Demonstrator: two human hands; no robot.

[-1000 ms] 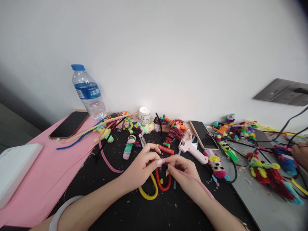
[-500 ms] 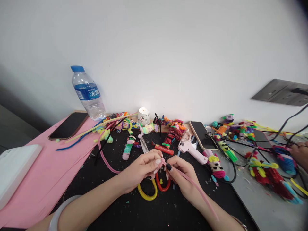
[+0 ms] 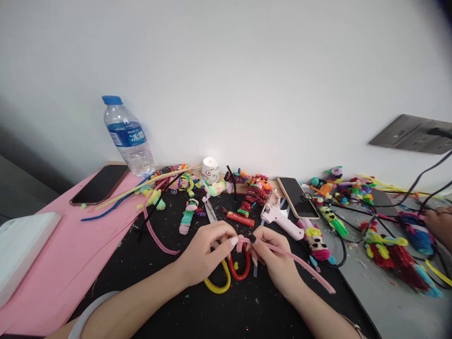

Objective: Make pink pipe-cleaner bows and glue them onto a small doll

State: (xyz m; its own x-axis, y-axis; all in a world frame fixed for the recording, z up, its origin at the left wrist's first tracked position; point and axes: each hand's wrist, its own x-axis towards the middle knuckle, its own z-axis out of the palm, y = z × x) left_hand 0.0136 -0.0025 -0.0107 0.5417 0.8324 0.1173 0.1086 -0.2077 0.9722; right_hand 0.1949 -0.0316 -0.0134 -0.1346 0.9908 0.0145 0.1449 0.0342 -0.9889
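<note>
A fuzzy pink pipe cleaner stretches between my two hands, with a small looped or folded bit near its left end. My left hand pinches that end between thumb and fingers. Close by, my right hand grips the strand, whose free tail runs out over the right wrist. Below the hands lie scissors with one yellow and one red handle loop, blades pointing away. Just beyond is a red lighter-like tube. To its right rests a pale pink glue gun.
Several pipe-cleaner figures line the back. A water bottle and dark phone stand left, near pink sheets and a white box. A paper cup and another phone are behind. Another person's hand shows far right, among black cables.
My hands have moved slightly apart and turned, showing the folded bit of the pink pipe cleaner. Its free tail has swung up and to the right.
</note>
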